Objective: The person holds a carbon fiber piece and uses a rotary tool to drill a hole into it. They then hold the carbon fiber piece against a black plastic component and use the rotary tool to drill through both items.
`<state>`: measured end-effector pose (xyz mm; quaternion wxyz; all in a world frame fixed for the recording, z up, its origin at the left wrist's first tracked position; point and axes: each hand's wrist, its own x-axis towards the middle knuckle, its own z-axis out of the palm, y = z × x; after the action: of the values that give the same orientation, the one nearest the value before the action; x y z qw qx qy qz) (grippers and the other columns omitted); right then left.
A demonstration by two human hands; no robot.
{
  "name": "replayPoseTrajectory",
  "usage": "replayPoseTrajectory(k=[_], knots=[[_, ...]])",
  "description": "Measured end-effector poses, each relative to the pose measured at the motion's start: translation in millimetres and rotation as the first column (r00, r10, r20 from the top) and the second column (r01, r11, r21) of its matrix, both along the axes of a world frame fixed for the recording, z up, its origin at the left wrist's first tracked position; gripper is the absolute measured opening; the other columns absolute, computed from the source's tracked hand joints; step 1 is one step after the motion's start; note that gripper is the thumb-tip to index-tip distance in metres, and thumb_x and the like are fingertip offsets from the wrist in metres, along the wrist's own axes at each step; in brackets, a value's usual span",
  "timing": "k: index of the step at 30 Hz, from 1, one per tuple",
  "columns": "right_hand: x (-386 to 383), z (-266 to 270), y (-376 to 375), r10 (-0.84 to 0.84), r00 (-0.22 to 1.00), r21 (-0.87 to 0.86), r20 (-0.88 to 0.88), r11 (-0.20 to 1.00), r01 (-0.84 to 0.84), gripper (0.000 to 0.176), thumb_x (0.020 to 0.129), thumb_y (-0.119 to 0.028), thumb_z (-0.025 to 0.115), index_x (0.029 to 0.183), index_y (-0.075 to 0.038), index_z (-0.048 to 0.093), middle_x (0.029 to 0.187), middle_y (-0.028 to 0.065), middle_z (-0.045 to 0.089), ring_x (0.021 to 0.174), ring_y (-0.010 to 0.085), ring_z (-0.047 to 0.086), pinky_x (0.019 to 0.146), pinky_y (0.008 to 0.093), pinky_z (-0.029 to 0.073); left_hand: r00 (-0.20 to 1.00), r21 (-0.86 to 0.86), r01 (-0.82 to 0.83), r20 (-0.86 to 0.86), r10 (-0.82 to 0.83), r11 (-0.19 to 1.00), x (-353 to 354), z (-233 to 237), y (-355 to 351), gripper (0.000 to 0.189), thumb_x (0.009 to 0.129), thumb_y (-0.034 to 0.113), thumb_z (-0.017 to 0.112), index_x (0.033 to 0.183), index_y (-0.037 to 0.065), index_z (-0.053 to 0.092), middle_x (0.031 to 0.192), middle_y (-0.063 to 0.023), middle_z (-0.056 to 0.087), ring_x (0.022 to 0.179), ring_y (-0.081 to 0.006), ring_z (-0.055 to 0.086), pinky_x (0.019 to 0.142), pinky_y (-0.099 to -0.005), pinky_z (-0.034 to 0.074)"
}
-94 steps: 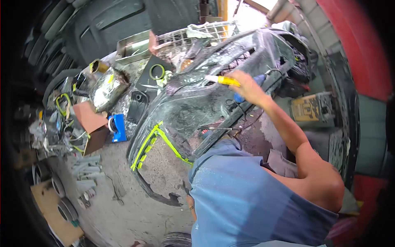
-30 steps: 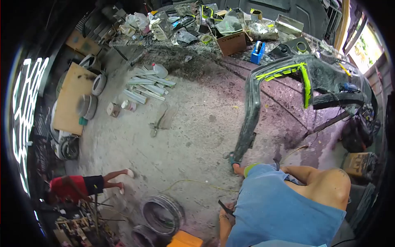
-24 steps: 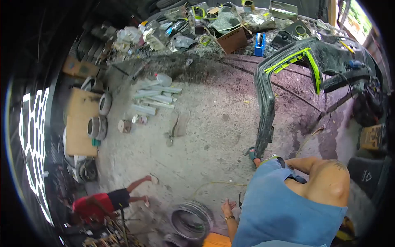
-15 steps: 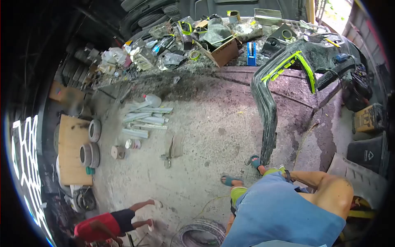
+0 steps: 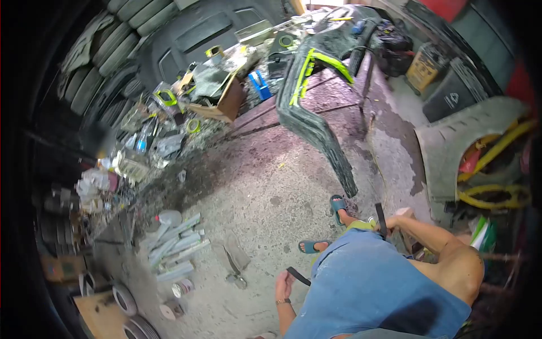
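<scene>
My left hand [image 5: 284, 286], with a dark band at its wrist, is at the left side of my blue shirt [image 5: 372, 277]. Its fingers are closed at the end of a black strap [image 5: 299, 277]. To the right of my lap, my right hand [image 5: 390, 224] is closed on another black strap [image 5: 381, 219] that sticks up past the fingers. Small finger details are hard to see. Both hands are near my waist, well apart.
A long dark panel [image 5: 307, 121] with yellow-green tape lies ahead. Beyond are an open cardboard box [image 5: 217, 107] and a blue dispenser [image 5: 260, 85]. Wrapped strips [image 5: 178, 243] and a can [image 5: 182, 288] lie left; a grey fender [image 5: 451, 147] stands right.
The view has swung right, bringing the fender into sight. My left hand and both black straps now show clearly. The person in red has left the view, except perhaps a shoe at the bottom edge.
</scene>
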<state>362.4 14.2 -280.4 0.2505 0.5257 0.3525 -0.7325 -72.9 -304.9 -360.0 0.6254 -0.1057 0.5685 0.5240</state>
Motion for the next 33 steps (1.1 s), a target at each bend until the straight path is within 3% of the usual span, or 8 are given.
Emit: replayPoseTrajectory(k=[2,4,6,9,14,20,24,33], knots=[[-10.1,31.7,12.1,-0.059,0.998,0.138,-0.037,0.988,0.064,0.022,0.088,-0.033,0.063,0.084,-0.012,0.067,0.068,0.0019,0.066,0.047,0.0129,0.055,0.042,0.0279,0.037,0.991,-0.011,0.054,-0.126,-0.055,0.998,-42.5,-25.9,20.1,0.020,0.101,0.023,0.052,0.091,0.007,0.059,0.097,-0.0146,0.070,0.068,-0.0191,0.064,0.065,-0.0337,0.056],[-38.1,73.1,15.6,-0.493,0.863,0.190,-0.112,0.842,0.505,0.021,0.088,-0.027,0.061,0.093,-0.009,0.071,0.076,0.0044,0.070,0.056,0.0123,0.060,0.046,0.0282,0.040,0.983,-0.026,0.029,-0.182,-0.033,0.999,-53.6,-5.8,62.0,0.022,0.101,0.025,0.052,0.088,0.008,0.056,0.095,-0.0158,0.070,0.066,-0.0190,0.065,0.061,-0.0319,0.055],[-11.7,1.9,13.0,-0.504,0.826,0.284,-0.253,0.777,0.561,0.024,0.088,-0.027,0.060,0.098,-0.008,0.071,0.082,0.0054,0.072,0.064,0.0145,0.064,0.053,0.0305,0.049,0.969,-0.033,-0.019,-0.248,0.010,0.999,-49.9,13.2,107.5,0.024,0.101,0.026,0.052,0.085,0.009,0.053,0.094,-0.0170,0.070,0.065,-0.0190,0.065,0.058,-0.0301,0.055],[32.6,-70.5,14.0,0.137,0.990,0.844,0.020,0.529,-0.090,0.034,0.090,-0.034,0.057,0.101,-0.004,0.069,0.087,0.0101,0.071,0.073,0.0182,0.066,0.060,0.0342,0.053,0.943,0.044,0.039,-0.333,-0.022,0.998,-27.6,21.8,160.6,0.021,0.101,0.027,0.054,0.090,0.009,0.051,0.091,-0.0167,0.069,0.070,-0.0185,0.067,0.057,-0.0287,0.053],[151.4,-81.7,44.8,-0.033,0.989,0.386,0.143,0.922,-0.025,0.037,0.091,-0.037,0.057,0.107,-0.005,0.067,0.085,0.0095,0.070,0.075,0.0204,0.067,0.060,0.0360,0.054,0.845,0.039,0.136,-0.527,-0.095,0.990,45.0,36.7,226.2,0.021,0.099,0.022,0.058,0.084,0.009,0.052,0.084,-0.0145,0.070,0.064,-0.0153,0.064,0.053,-0.0264,0.050],[363.6,-145.0,117.3,-0.383,0.881,0.505,0.280,0.839,0.204,0.026,0.085,-0.021,0.058,0.094,0.002,0.064,0.081,0.0128,0.068,0.059,0.0235,0.065,0.049,0.0373,0.052,0.809,0.101,0.016,-0.587,0.046,0.995,136.3,82.5,339.7,0.029,0.100,0.030,0.056,0.080,0.009,0.053,0.080,-0.0147,0.070,0.049,-0.0118,0.054,0.048,-0.0272,0.045],[407.1,-96.6,184.6,-0.679,0.726,0.561,0.107,0.644,0.520,0.026,0.091,-0.022,0.055,0.109,-0.003,0.060,0.086,0.0133,0.067,0.062,0.0230,0.067,0.048,0.0375,0.051,0.711,0.197,0.294,-0.699,-0.076,0.935,179.6,111.2,453.2,0.031,0.101,0.031,0.054,0.096,0.002,0.064,0.079,-0.0082,0.067,0.067,-0.0127,0.064,0.055,-0.0259,0.048],[333.5,-92.3,283.6,-0.524,0.846,0.445,-0.104,0.736,0.510,0.030,0.098,-0.024,0.054,0.122,-0.006,0.057,0.097,0.0110,0.068,0.076,0.0202,0.068,0.061,0.0330,0.055,0.700,0.365,0.234,-0.706,0.105,0.901,273.7,170.1,575.0,0.014,0.095,0.016,0.064,0.088,0.004,0.062,0.076,-0.0030,0.067,0.057,-0.0063,0.057,0.052,-0.0218,0.046]])
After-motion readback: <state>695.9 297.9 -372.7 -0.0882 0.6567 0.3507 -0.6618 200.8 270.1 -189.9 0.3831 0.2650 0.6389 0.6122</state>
